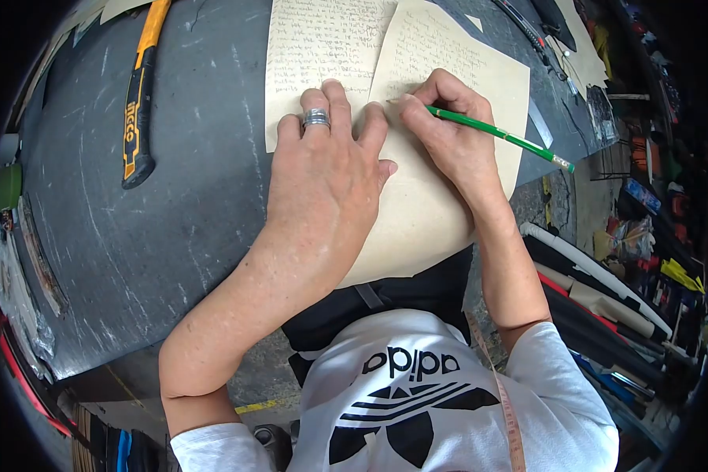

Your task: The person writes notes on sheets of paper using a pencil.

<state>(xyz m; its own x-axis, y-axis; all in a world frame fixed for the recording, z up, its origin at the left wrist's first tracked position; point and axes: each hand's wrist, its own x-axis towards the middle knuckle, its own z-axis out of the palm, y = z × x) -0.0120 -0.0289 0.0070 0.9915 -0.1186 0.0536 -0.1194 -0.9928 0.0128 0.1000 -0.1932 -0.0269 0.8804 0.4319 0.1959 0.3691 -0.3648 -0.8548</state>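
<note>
A green pencil (495, 130) with an eraser end is pinched in my right hand (456, 130). Its tip rests at the cream paper sheet (436, 216), just below several lines of handwriting. My left hand (326, 157), with a silver ring on one finger, lies flat with fingers spread across the sheets. Beneath its fingertips is a second handwritten sheet (322, 39), partly overlapped by the first. Part of the writing is hidden behind my fingers.
An orange and black tool handle (138, 118) lies on the dark scratched table (189, 204) at left. A metal ruler-like strip (540, 123) shows beside the paper at right. Rolls of material (606, 307) stand below the table's right side. A measuring tape (507, 401) hangs over my shirt.
</note>
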